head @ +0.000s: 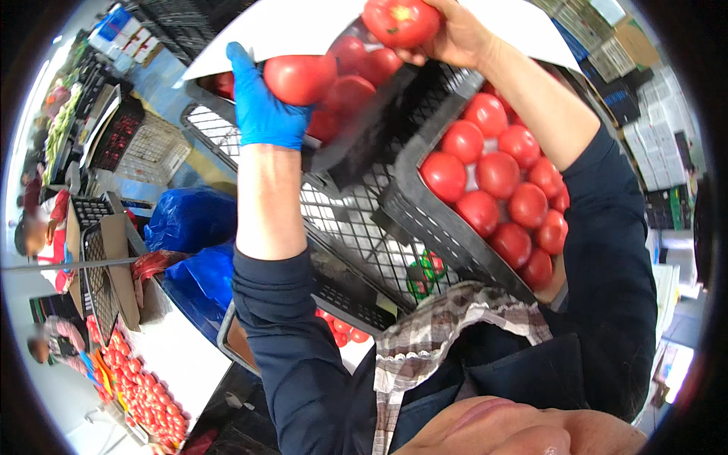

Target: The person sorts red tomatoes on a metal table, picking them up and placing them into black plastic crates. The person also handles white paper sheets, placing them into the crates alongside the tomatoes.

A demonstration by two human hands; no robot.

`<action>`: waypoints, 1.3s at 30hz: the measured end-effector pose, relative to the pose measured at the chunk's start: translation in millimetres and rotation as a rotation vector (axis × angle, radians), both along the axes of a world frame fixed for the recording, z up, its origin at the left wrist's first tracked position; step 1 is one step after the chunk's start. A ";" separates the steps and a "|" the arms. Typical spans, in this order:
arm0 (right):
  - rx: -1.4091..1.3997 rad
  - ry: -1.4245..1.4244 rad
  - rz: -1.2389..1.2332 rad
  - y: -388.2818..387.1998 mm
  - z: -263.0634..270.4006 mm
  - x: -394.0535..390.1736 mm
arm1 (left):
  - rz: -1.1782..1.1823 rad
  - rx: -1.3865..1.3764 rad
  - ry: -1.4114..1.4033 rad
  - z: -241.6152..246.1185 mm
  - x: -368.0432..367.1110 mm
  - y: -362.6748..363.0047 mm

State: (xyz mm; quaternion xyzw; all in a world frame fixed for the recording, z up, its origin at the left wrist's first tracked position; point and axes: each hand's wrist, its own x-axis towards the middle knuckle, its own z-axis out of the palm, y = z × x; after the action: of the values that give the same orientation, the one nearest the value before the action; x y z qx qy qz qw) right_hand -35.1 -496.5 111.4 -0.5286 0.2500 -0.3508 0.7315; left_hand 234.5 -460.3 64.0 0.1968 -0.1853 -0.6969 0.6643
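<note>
My left hand (268, 108), in a blue glove, holds a large red tomato (301, 79). Held in my bare right hand (463, 34) at the top is another red tomato (401, 23), its stem scar facing up. Under and between both hands, several more tomatoes (350, 94) lie in a dark container (364, 148), partly hidden and blurred. To the right, below my right forearm, a black plastic crate (409, 159) holds rows of red tomatoes (497, 173). The underside of each hold is hidden.
A black mesh crate surface (347, 210) lies between my forearms, with green-and-red labels (424, 273) near my apron. Blue plastic bags (193, 219) sit left. Farther left, people (62, 341) stand by a white table (187, 347) with many tomatoes. White boxes (654, 142) are stacked right.
</note>
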 end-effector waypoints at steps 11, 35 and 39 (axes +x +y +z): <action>-1.097 0.542 -0.039 107.7 70.1 8.9 | -0.704 0.003 0.288 28.1 -48.2 100.1; -0.945 1.456 -0.353 178.8 -187.2 -149.0 | -0.300 0.149 0.019 -126.1 -48.0 205.3; -0.895 1.254 -0.339 164.8 -187.4 -169.2 | -0.196 0.218 -0.032 -127.1 -44.6 221.7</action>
State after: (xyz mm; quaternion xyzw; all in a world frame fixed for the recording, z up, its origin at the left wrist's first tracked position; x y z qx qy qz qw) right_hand -204.3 -331.7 -76.0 -0.8266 0.5281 -0.1615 0.1082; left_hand 189.8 -238.5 -63.0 0.2600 -0.1373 -0.7712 0.5646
